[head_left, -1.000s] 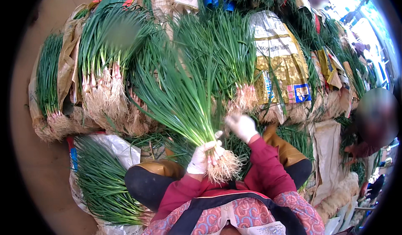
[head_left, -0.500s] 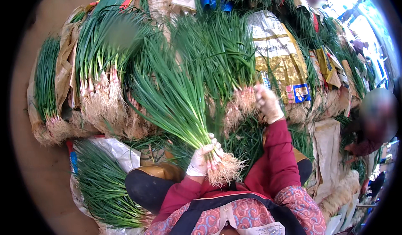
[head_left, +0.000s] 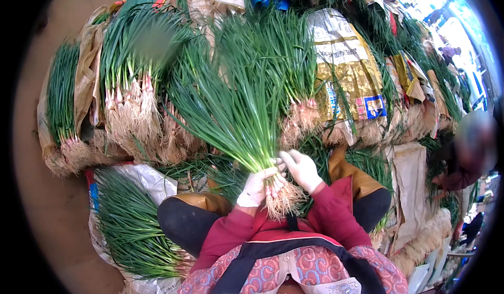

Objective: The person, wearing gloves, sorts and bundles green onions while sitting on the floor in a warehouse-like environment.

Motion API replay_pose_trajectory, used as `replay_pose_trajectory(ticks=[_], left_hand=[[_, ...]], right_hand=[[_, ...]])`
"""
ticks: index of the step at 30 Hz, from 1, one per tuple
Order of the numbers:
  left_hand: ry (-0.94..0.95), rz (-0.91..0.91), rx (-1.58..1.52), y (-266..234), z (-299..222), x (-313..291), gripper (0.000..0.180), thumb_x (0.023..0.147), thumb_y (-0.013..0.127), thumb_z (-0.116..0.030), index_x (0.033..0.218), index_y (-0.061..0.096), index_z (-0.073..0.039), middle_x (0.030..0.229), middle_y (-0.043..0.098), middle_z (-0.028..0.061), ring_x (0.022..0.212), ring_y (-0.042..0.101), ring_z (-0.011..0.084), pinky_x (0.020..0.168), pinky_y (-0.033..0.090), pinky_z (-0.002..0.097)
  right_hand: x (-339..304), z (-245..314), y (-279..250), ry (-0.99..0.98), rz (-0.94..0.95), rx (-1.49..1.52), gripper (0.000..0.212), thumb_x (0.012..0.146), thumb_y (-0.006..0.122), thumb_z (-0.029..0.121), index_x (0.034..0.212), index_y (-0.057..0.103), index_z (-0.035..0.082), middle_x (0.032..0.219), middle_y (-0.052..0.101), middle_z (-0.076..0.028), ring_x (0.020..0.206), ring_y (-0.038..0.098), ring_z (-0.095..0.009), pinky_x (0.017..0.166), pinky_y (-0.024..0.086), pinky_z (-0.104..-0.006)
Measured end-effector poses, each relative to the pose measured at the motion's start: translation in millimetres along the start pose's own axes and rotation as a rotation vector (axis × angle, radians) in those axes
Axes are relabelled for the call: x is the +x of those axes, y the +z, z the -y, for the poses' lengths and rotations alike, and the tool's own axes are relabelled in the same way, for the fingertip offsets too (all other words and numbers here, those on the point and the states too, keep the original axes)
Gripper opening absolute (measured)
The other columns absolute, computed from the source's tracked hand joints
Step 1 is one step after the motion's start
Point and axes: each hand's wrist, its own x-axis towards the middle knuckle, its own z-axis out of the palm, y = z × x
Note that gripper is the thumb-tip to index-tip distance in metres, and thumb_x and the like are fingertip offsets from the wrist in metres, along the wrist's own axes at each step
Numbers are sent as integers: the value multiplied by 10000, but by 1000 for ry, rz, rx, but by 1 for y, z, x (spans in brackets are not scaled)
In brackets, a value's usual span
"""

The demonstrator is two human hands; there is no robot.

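My left hand (head_left: 256, 187), in a white glove, is closed around a thick bunch of spring onions (head_left: 239, 131). The bunch stands tilted, its long green leaves fanning away to the upper left and its pale, stringy roots (head_left: 284, 195) hanging over my lap. Against the right side of the stems is my right hand (head_left: 302, 171), also gloved, with its fingers drawn together beside the left fingers. What lies between the right fingertips is hidden. Just beyond them sits a pile of loose spring onions (head_left: 302, 116), roots toward me.
Root-end bundles (head_left: 131, 105) lie in a row on sacking at the far left. More onions (head_left: 136, 231) rest on a white plastic sheet (head_left: 149, 181) at my left. A gold and white sack (head_left: 349, 73) covers part of the pile. Another person (head_left: 467, 152) is at the right.
My right hand has come down and left from the pile to the held bunch. My left hand keeps its hold, with the bunch standing slightly more upright.
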Motion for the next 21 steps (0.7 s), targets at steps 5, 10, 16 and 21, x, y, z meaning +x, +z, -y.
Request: replay_pose_trajectory(ticks=[5,10,16,21], left_hand=[[-121,21,126,-18,-2,1,268,824,563,-93,1066,522,15,839,644,148,661,645,255,663,547,325],[-32,-47,-8,-10,-1,-6,262,808,578,-65,1052,525,14,871,624,125,728,646,257,675,545,332],[-19,-22,-48,-13,0,-11,308,801,595,-82,1089,522,4,897,619,112,729,647,245,656,548,326],[-77,-36,8,-9,2,-7,279,816,579,-101,1071,528,0,873,625,104,688,645,224,566,536,293]], right_hand=[[25,20,11,39,223,204,278,902,528,240,708,550,41,580,525,4,484,506,-102,453,409,-260],[12,-24,46,441,54,1035,215,882,467,178,726,552,58,703,606,-90,564,602,-189,429,447,-301],[-10,-77,61,66,610,-336,390,893,453,399,944,642,62,874,640,-168,815,624,-295,698,485,-378],[36,11,20,225,137,706,293,850,626,254,1010,611,9,780,619,-71,702,544,-86,625,445,-245]])
